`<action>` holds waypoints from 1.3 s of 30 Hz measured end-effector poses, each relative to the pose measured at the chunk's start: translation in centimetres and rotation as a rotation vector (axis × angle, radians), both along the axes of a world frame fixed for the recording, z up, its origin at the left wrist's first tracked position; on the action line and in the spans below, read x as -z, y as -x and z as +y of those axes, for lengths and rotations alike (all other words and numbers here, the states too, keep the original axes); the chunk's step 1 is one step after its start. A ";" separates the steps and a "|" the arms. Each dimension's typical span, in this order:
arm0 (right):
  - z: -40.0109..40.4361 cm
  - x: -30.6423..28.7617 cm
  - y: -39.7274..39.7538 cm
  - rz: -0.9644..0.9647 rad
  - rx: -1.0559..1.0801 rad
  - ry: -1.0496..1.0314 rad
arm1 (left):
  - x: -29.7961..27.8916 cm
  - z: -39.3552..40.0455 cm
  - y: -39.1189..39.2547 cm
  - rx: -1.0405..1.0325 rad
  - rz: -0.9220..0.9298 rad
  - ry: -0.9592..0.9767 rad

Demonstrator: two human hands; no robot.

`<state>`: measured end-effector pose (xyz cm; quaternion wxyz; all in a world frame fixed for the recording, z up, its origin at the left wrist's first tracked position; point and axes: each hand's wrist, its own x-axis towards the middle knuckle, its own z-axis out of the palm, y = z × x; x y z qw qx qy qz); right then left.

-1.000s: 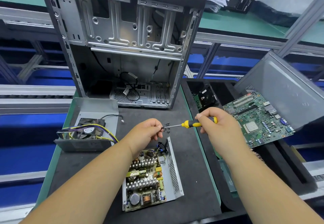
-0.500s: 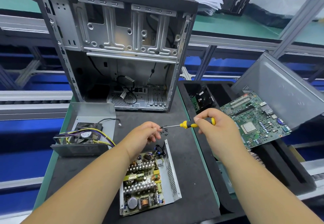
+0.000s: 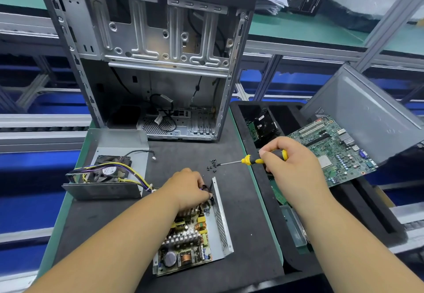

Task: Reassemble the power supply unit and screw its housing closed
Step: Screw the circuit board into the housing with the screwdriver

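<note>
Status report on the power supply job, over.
Left hand at the power supply board's far end. Right hand holds screwdriver, tip by loose screws. Housing cover off.

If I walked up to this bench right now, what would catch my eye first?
Probably the big empty computer case standing open at the back of the black mat. In front, the person's right hand holds a yellow-and-black screwdriver with its tip at a small pile of screws, while the left hand reaches into the open power supply board.
</note>
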<state>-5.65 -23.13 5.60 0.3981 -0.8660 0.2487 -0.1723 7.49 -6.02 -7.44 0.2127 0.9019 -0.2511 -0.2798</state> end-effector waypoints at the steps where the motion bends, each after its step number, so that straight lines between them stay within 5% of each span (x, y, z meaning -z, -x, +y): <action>1: 0.0 0.0 0.1 0.000 -0.006 0.001 | 0.0 0.0 0.0 -0.002 0.013 0.030; 8: 0.2 -0.2 0.4 0.001 -0.041 0.039 | -0.5 0.2 0.0 -0.181 0.136 0.233; 18: 1.6 -0.9 0.3 0.088 -0.151 0.115 | -0.5 0.4 -0.2 -0.160 0.177 0.233; 28: 4.3 0.2 -1.1 0.307 -0.367 0.505 | -0.3 0.2 -0.3 -0.082 0.131 0.169; 39: 5.2 2.3 -2.0 0.385 -0.483 0.628 | -0.9 0.1 -0.1 -0.056 0.129 0.157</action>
